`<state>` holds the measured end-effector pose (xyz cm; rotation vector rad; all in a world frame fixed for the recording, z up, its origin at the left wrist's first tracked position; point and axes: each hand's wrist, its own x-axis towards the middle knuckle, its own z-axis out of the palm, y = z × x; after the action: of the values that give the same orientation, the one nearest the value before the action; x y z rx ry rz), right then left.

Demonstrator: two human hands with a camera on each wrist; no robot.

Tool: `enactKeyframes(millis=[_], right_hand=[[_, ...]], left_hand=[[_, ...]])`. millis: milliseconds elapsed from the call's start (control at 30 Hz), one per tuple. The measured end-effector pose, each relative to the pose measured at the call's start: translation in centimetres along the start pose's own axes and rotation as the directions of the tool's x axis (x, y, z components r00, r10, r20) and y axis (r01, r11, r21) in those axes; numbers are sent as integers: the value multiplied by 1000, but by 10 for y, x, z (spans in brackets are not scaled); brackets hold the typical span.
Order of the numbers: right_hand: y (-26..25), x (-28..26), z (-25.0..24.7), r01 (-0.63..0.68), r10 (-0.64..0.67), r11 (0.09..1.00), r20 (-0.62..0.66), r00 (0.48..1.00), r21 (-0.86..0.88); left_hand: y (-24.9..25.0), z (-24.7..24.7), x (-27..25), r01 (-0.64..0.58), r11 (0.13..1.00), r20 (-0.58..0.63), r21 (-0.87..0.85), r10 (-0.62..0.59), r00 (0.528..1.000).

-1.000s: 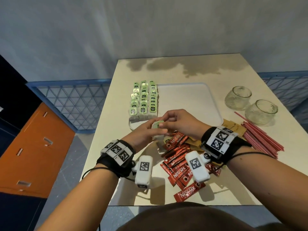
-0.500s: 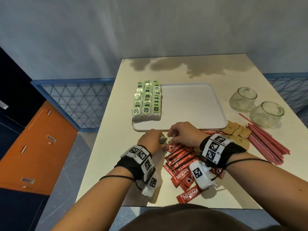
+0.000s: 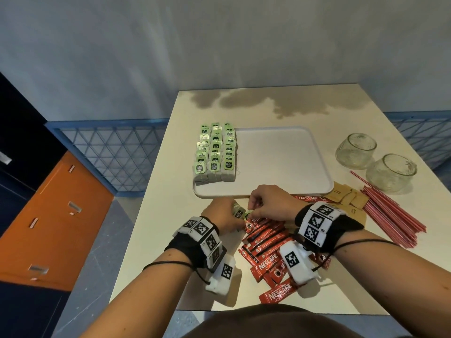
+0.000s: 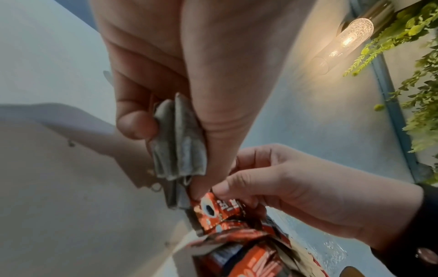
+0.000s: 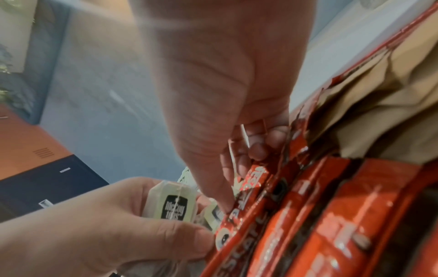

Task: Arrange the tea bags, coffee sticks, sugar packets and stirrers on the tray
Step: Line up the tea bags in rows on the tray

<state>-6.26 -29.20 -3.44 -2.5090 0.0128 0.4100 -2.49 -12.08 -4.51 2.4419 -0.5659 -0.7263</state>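
Note:
Three rows of green-tagged tea bags [image 3: 216,152] stand on the left side of the white tray [image 3: 280,167]. Just in front of the tray, my left hand [image 3: 223,215] grips a small stack of grey tea bags [image 4: 180,142] with a green tag [image 5: 175,204] facing up. My right hand [image 3: 266,203] touches it and pinches another pale tea bag [image 5: 213,215] at the top end of the red coffee sticks [image 3: 266,245]. Brown sugar packets [image 3: 346,196] and red stirrers [image 3: 390,215] lie on the table to the right.
Two empty glass jars [image 3: 356,150] [image 3: 390,173] stand right of the tray, behind the stirrers. The coffee sticks spread toward the table's near edge [image 3: 268,311]. Most of the tray right of the tea bags is bare.
Both hands dropped from above the tray's front edge to the table at the top of the coffee stick pile. The left hand still holds its tea bags.

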Motion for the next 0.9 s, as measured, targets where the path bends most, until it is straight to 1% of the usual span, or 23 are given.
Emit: enactKeyframes(millis=[67,167,267,333,367,400,467,500,533,600,667,733,800,900], right_hand=[[1,-1,-1,5,-6,998,14,1000,56],[3,-4,-4,16,-22,983,27,999,184],[-5,-2,-10,63,-62,959,-12,998,275],[-13,4,-16,77,-57,922,-64,996,380],[-17,10,-19,80,-48,904,-86,995,419],[-19,16,-20,85,-40,903,-114,993,420],[-24,32,-22,89,-34,938,-166,986,334],[-27,40,-22,87,-35,951,-179,983,296],[-31,49,-21,86,-39,962,-182,983,259],[-38,63,-17,80,-52,983,-169,984,167],[-45,74,-10,76,-56,989,-151,987,124],[-52,85,-2,82,-63,989,-146,987,123],[-57,94,5,64,-42,987,-146,988,149],[-62,105,14,30,-1,982,-155,988,187]], left_hand=[[-6,-2,-2,-23,998,-18,-62,22,1000],[-12,-9,-7,-68,977,-64,-203,56,996],[-14,-21,-11,-62,913,-114,-402,17,993],[-17,-32,-10,-31,836,-141,-548,-56,988],[-19,-38,-9,-4,773,-137,-634,-107,985],[-24,-44,-7,33,696,-114,-717,-165,980],[-36,-56,-5,103,537,-51,-837,-264,963],[-41,-61,-7,125,475,-25,-871,-297,955],[-48,-66,-8,140,437,-6,-889,-317,948],[-59,-74,-11,166,409,19,-897,-341,940],[-67,-79,-13,191,388,46,-902,-352,935],[-75,-84,-14,225,337,95,-914,-361,928],[-85,-88,-13,268,272,166,-924,-345,924],[-99,-92,-9,284,221,201,-933,-334,921]])
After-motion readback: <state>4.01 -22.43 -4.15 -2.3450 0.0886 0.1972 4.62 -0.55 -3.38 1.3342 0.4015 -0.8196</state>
